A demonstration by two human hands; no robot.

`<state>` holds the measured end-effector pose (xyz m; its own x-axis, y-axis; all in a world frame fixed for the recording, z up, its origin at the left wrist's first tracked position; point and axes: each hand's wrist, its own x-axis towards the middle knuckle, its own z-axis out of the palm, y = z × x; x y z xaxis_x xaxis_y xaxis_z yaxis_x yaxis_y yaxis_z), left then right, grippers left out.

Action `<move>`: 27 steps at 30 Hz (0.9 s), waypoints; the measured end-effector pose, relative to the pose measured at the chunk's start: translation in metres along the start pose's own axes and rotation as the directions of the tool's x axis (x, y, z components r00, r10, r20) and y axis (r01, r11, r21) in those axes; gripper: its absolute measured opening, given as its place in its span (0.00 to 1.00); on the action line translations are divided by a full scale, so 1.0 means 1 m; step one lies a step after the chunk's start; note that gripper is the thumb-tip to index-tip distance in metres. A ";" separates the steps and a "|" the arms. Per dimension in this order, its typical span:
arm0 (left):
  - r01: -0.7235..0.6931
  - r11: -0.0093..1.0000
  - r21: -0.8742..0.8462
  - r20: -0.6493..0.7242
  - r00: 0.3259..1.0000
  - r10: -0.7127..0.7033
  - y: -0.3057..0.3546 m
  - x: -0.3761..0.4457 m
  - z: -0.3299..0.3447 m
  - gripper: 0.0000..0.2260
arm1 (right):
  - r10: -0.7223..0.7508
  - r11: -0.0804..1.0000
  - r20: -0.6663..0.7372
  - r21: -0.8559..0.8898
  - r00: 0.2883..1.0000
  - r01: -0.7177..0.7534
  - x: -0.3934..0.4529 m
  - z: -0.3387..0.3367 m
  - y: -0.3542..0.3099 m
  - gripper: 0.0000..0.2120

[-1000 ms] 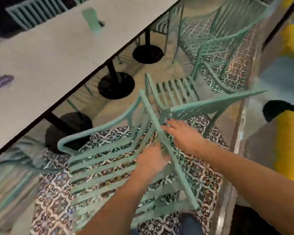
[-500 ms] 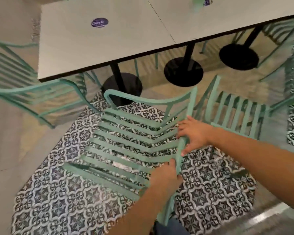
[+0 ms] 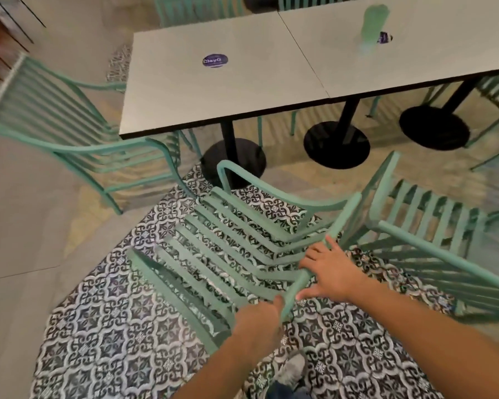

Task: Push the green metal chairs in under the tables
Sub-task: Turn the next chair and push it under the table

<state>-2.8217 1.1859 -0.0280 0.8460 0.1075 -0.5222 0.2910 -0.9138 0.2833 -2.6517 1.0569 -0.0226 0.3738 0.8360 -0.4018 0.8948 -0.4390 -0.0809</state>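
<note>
A green metal chair (image 3: 236,240) with slatted seat stands on patterned tiles just in front of me, its seat facing the white table (image 3: 213,90). Both hands hold its top back rail. My left hand (image 3: 257,321) grips the near end of the rail. My right hand (image 3: 332,272) wraps the rail further along, thumb on the near side. The chair's front edge is short of the table's black pedestal base (image 3: 236,156).
A second green chair (image 3: 432,234) stands close on the right, almost touching the held one. A third green chair (image 3: 64,122) sits at the table's left end. More black bases (image 3: 336,145) stand under the joined tables. A green bottle (image 3: 372,24) is on the tabletop. My shoe (image 3: 293,370) is below.
The view has swung left and the chair has turned so its seat faces the table. Both hands have stayed on the back rail.
</note>
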 end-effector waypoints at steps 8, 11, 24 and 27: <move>0.009 0.998 0.060 -0.077 0.997 -0.005 -0.058 -0.051 0.000 0.20 | 0.188 0.977 -0.047 0.106 0.981 -0.182 -0.004 0.013 -0.086 0.50; 0.040 0.997 0.069 -0.091 0.995 -0.034 -0.086 -0.067 0.002 0.19 | 0.272 0.956 -0.029 0.127 0.962 -0.266 0.005 0.022 -0.119 0.48; 0.407 0.621 -0.670 -0.401 0.505 -0.764 -0.174 -0.130 0.043 0.31 | 0.912 0.256 -0.134 0.925 0.388 -0.282 -0.011 0.016 -0.126 0.37; 0.107 -0.071 -0.992 0.108 0.389 -0.915 -0.188 -0.140 0.053 0.30 | 0.864 -0.490 0.469 0.866 0.184 0.093 -0.014 0.025 -0.072 0.35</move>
<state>-3.0186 1.3215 -0.0502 0.0147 0.8355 -0.5493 0.5130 0.4652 0.7214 -2.7274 1.0691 -0.0341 0.7273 -0.3797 -0.5717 -0.6154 0.0080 -0.7882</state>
